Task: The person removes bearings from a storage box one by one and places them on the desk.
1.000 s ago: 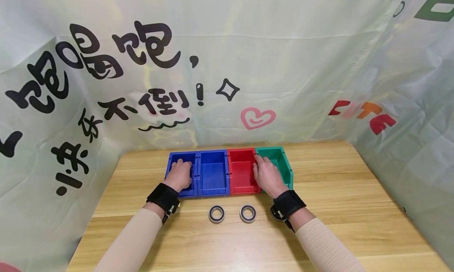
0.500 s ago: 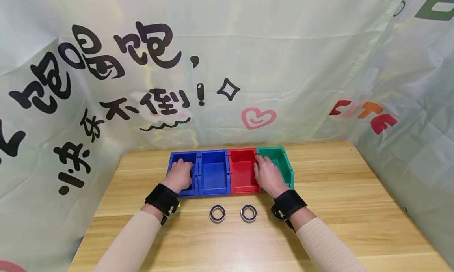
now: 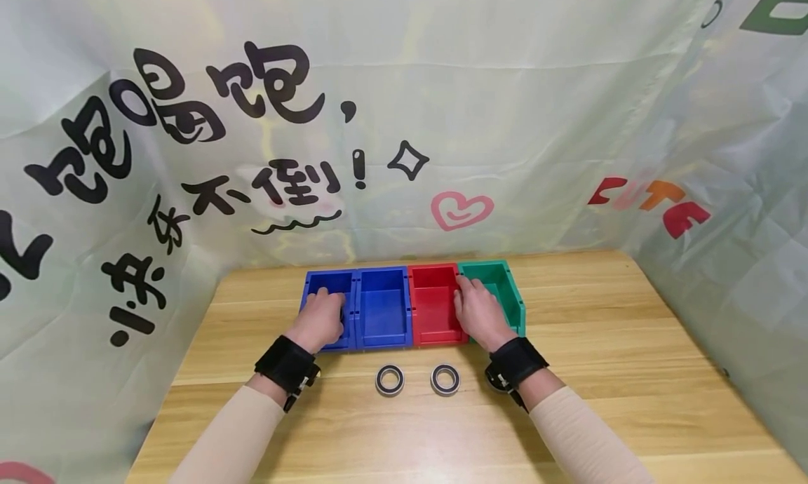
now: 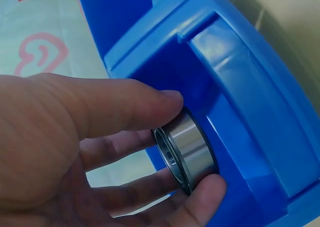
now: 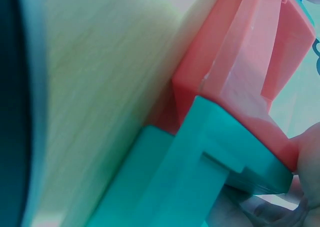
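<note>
My left hand (image 3: 320,318) is over the leftmost blue bin (image 3: 311,280). In the left wrist view, its thumb and fingers hold a metal ball bearing (image 4: 194,148), tilted on edge, inside the bin. My right hand (image 3: 481,313) grips the adjoining walls of the red bin (image 3: 433,305) and the green bin (image 3: 503,287). Its fingertips are partly hidden behind the walls in the right wrist view. Two more bearings, a left one (image 3: 389,381) and a right one (image 3: 445,380), lie flat on the table in front of the bins.
A second blue bin (image 3: 382,307) stands between the leftmost bin and the red one, all joined in a row. Part of another round object (image 3: 495,379) shows under the right wrist strap. A printed cloth (image 3: 536,119) hangs behind the wooden table (image 3: 606,372).
The left hand has drawn slightly back toward the person, still over the leftmost bin. The right hand keeps its place on the bin walls. The head view has shifted a little.
</note>
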{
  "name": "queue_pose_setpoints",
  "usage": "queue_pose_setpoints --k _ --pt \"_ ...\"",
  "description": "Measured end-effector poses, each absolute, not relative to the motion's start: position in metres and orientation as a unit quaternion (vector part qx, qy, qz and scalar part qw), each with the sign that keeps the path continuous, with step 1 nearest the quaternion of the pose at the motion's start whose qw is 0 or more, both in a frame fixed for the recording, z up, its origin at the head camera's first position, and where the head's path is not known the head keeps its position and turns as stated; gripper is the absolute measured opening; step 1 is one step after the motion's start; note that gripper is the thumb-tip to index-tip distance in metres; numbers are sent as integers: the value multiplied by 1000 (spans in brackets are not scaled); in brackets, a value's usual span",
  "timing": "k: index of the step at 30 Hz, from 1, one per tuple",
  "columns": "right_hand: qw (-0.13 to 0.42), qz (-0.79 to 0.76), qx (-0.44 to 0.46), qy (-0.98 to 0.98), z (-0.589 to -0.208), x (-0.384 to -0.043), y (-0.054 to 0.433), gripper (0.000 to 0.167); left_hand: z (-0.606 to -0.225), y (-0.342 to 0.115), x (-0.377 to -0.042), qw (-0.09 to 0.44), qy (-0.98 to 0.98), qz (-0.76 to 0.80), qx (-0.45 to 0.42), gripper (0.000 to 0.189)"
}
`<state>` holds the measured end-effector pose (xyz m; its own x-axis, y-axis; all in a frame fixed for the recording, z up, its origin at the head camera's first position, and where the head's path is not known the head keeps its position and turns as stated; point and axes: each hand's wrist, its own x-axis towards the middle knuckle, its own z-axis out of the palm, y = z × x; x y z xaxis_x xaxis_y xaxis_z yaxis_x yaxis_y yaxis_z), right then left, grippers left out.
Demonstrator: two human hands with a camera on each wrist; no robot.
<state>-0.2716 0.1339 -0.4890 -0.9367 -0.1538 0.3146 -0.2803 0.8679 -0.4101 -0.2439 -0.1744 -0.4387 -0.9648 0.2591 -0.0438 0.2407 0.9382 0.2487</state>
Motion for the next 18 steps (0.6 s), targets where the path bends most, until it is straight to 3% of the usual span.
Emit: queue_pose_setpoints --k 18 --pt "141 231 114 -956 -490 -271 134 40 -433 -175 -217 7 981 123 149 26"
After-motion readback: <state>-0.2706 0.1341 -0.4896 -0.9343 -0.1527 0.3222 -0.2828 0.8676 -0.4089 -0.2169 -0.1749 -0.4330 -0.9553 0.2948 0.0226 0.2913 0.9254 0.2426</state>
